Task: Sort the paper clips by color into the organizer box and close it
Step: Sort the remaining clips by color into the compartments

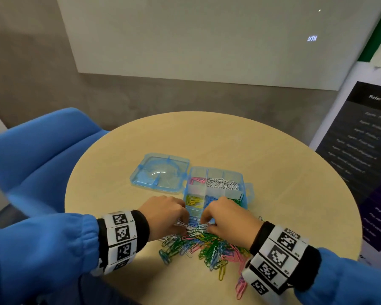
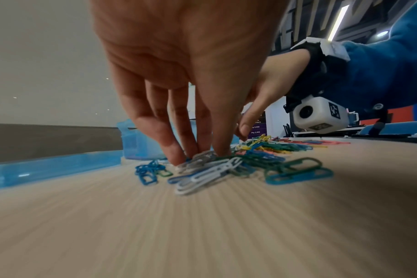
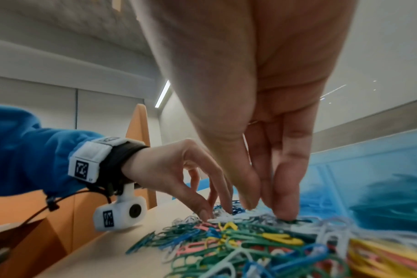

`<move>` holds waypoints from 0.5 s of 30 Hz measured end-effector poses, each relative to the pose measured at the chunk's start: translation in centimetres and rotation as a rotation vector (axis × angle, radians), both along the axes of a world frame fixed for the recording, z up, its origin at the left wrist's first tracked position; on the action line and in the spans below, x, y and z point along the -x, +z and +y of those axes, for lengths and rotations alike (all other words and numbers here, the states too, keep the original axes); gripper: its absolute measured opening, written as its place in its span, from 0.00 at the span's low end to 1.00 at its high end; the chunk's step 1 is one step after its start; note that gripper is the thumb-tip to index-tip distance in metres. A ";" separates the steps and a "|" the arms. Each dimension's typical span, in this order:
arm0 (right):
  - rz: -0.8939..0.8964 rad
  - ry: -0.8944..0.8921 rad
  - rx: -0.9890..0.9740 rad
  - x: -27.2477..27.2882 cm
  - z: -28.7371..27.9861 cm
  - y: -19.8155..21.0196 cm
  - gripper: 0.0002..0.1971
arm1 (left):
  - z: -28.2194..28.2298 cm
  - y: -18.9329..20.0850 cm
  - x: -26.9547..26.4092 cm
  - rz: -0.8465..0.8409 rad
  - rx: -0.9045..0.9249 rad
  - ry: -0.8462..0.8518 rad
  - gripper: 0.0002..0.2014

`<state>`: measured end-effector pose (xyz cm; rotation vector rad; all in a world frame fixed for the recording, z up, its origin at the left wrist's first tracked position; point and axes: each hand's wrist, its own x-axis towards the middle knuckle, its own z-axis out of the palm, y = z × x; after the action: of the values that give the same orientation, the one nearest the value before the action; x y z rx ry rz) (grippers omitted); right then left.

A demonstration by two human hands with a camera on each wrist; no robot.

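A clear blue organizer box [image 1: 249, 190] stands open on the round table, its lid [image 1: 161, 172] folded flat to the left. Its compartments hold pink [image 1: 197, 180], white [image 1: 223, 183], yellow [image 1: 194, 200], blue and green clips. A mixed pile of paper clips [image 1: 207, 245] lies just in front of the box. My left hand [image 1: 184, 219] reaches down at the pile's far edge; its thumb and fingers pinch a bunch of white clips [image 2: 202, 169]. My right hand [image 3: 267, 208] is close beside it, and its straight fingers [image 3: 286, 212] press down into the pile.
The wooden table [image 1: 229, 139] has bare surface behind the box and to both sides. A blue chair [image 1: 42, 150] stands at the left. A dark poster board [image 1: 361, 150] stands past the right edge. Stray pink and yellow clips [image 1: 240, 285] lie near the front edge.
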<state>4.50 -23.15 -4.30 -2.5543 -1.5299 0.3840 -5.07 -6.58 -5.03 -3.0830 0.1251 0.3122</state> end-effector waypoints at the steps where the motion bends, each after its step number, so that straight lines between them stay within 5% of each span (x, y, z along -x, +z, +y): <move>1: -0.012 0.003 0.020 0.0 0.2 -0.1 0.15 | 0.0 0.0 -0.1 0.002 -0.009 -0.008 0.14; 4: -0.051 0.014 0.095 0.2 0.9 -0.3 0.20 | 0.0 -0.1 -0.2 0.015 -0.008 -0.019 0.13; 15: -0.018 0.039 0.031 0.0 0.9 -0.1 0.08 | 0.1 -0.5 -0.2 0.029 -0.028 -0.090 0.14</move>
<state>4.46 -22.23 -4.43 -2.5614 -1.5939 0.3928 -4.88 -6.45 -5.51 -3.0347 0.2574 0.3513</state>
